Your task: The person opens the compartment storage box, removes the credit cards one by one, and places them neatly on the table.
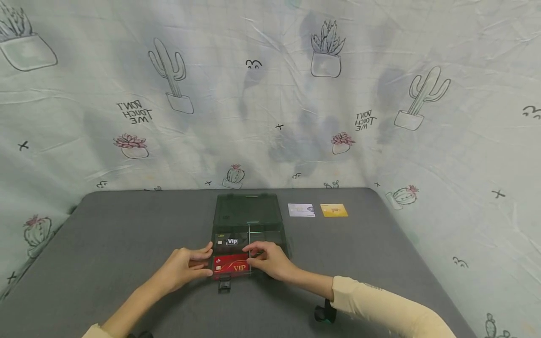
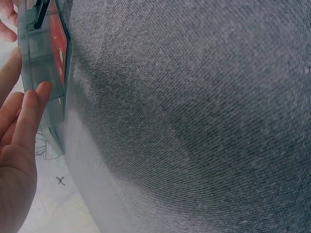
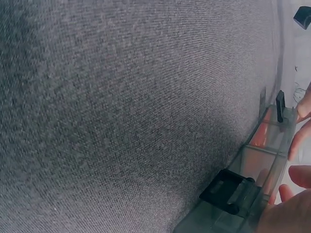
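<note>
A dark translucent plastic box (image 1: 247, 211) lies with its lid folded back on the grey table. Inside its left half are a red VIP card (image 1: 230, 265) at the front and a black Vip card (image 1: 231, 241) behind it. My left hand (image 1: 186, 267) rests its fairly straight fingertips and thumb along the box's left side. Over the upright divider (image 1: 249, 234) is my right hand (image 1: 272, 260), bent thumb and index finger apart at the red card's right end. In the right wrist view, a black latch (image 3: 231, 191) shows on the box's front.
A white card (image 1: 301, 210) and a yellow card (image 1: 334, 210) lie flat to the right of the lid. A small black object (image 1: 325, 312) is below my right forearm. A patterned cloth (image 1: 270, 94) hangs behind the table (image 1: 127, 234).
</note>
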`<act>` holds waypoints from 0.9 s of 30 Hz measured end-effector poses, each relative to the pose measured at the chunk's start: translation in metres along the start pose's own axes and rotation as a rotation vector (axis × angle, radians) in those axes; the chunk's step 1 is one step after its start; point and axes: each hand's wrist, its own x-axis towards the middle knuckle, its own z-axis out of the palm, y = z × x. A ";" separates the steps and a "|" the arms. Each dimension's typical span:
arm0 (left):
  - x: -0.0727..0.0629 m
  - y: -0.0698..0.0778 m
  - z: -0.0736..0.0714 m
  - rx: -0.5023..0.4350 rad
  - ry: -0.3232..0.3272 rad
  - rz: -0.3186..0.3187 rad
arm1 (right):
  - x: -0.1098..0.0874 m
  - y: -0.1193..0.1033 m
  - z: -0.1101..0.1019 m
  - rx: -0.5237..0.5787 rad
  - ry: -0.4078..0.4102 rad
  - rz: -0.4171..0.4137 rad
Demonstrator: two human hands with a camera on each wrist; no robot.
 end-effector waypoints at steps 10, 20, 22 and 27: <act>-0.003 -0.001 0.006 -0.002 0.008 0.004 | 0.002 0.005 0.007 -0.112 0.019 -0.053; -0.003 0.000 0.006 0.004 0.010 0.001 | 0.005 0.001 0.013 -0.195 0.009 -0.066; -0.003 0.000 0.006 0.013 0.016 0.005 | 0.007 -0.001 0.013 -0.230 -0.008 -0.058; -0.003 0.001 0.006 0.024 0.033 0.007 | 0.014 -0.008 0.012 -0.327 -0.080 -0.038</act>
